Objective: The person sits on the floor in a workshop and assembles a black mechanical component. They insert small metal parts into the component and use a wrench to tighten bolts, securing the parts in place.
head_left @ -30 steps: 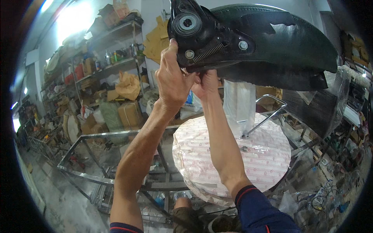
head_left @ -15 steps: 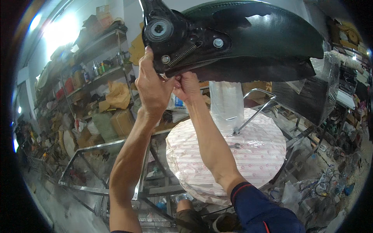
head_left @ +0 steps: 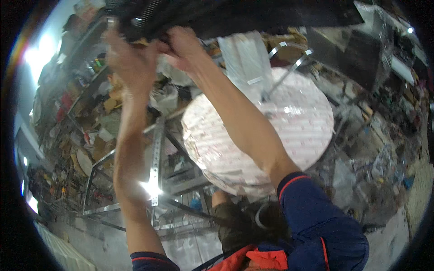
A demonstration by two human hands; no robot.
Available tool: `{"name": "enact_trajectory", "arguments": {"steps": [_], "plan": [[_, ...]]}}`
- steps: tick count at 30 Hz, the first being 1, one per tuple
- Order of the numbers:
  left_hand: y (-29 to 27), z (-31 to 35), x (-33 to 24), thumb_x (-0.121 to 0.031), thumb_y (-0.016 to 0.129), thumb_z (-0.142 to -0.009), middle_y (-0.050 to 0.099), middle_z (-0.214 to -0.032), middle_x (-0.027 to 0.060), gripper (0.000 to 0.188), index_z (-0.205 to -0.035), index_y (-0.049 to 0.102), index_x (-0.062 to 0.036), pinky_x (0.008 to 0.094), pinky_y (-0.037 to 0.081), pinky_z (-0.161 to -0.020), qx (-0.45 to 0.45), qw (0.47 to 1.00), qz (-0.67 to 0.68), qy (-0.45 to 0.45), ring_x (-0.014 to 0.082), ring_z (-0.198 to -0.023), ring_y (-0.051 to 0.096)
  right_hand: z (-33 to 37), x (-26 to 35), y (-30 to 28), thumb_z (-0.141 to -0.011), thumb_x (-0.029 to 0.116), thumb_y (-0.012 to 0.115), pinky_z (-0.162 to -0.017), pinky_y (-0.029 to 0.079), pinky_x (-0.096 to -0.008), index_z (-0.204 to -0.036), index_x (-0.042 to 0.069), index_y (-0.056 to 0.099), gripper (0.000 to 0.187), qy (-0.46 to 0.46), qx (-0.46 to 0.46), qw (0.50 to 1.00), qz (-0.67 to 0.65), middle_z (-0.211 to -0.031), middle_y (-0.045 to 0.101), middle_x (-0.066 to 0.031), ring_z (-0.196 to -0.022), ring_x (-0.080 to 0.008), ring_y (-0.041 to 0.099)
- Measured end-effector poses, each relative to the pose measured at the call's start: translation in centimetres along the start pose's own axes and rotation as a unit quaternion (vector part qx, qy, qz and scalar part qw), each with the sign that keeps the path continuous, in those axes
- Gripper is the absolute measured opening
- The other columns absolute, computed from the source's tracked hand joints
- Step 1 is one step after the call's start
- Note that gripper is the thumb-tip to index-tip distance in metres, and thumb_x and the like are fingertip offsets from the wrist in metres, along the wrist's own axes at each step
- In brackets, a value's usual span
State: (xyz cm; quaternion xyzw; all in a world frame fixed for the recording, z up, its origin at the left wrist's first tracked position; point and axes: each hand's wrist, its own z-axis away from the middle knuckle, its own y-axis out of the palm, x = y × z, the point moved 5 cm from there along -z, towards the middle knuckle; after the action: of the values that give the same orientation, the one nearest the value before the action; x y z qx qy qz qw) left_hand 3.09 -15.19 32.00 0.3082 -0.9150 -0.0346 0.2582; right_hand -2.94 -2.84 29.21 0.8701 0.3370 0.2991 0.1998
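A dark padded seat (head_left: 271, 16) with a black metal side mechanism and a coil spring (head_left: 148, 11) fills the top edge, partly cut off. My left hand (head_left: 131, 63), smeared by motion, reaches up against the lower edge of the mechanism; how its fingers are set is blurred. Close beside it, my right hand (head_left: 184, 47) is closed under the seat, its fingertips near the left thumb. Whatever lies in those fingers is too blurred to name. Below the seat stand a plastic-wrapped column (head_left: 246, 58) and a round base (head_left: 266, 140) in pink-striped wrapping.
A bent chrome bar (head_left: 291, 67) rises from the base beside the column. To the left are a metal frame (head_left: 156, 167) with a perforated strip and cluttered shelves (head_left: 86, 90). A dark plastic-wrapped panel (head_left: 343, 56) stands at right, above heaps of scrap (head_left: 366, 149). My knee (head_left: 219, 198) is below.
The view has tipped downward, so the seat and both hands appear higher and further left. Both hands remain at the mechanism's underside. More of my sleeves and lap now shows.
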Motion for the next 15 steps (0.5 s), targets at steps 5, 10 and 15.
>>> {"name": "enact_trajectory", "arguments": {"steps": [5, 10, 15], "plan": [[0.2, 0.3, 1.5, -0.041, 0.088, -0.075, 0.067, -0.101, 0.0212, 0.08, -0.125, 0.045, 0.0039, 0.0456, 0.056, -0.072, 0.024, 0.999, 0.026, 0.025, 0.0381, -0.086, 0.072, 4.1, 2.9, -3.2, -0.088, 0.016, 0.069, -0.054, 0.046, -0.0276, -0.095, 0.001, 0.071, 0.016, 0.004, 0.017, 0.97, 0.241, -0.07, 0.065, -0.0034, -0.057, -0.0118, 0.056], [-0.6, 0.6, 4.2, -0.048, 0.091, -0.067, 0.069, -0.102, 0.0205, 0.087, -0.124, 0.048, 0.0033, 0.0425, 0.058, -0.077, 0.036, 0.992, -0.108, 0.047, 0.0343, -0.087, 0.072, 13.8, 6.5, -7.9, -0.086, 0.021, 0.073, -0.066, 0.052, -0.0337, -0.107, 0.004, 0.073, 0.028, 0.144, 0.255, 0.681, 0.671, -0.08, 0.07, -0.0085, -0.068, -0.0185, 0.064], [0.6, 0.2, 1.8, -0.04, 0.093, -0.065, 0.07, -0.102, 0.0204, 0.087, -0.125, 0.047, 0.0032, 0.0397, 0.058, -0.079, 0.007, 0.998, -0.052, -0.023, 0.0314, -0.088, 0.072, 19.8, 5.8, -16.5, -0.083, 0.01, 0.067, -0.077, 0.054, -0.0467, -0.106, 0.003, 0.072, 0.025, 0.202, 0.224, 0.465, 0.833, -0.086, 0.071, -0.0175, -0.083, -0.0338, 0.069]]}}
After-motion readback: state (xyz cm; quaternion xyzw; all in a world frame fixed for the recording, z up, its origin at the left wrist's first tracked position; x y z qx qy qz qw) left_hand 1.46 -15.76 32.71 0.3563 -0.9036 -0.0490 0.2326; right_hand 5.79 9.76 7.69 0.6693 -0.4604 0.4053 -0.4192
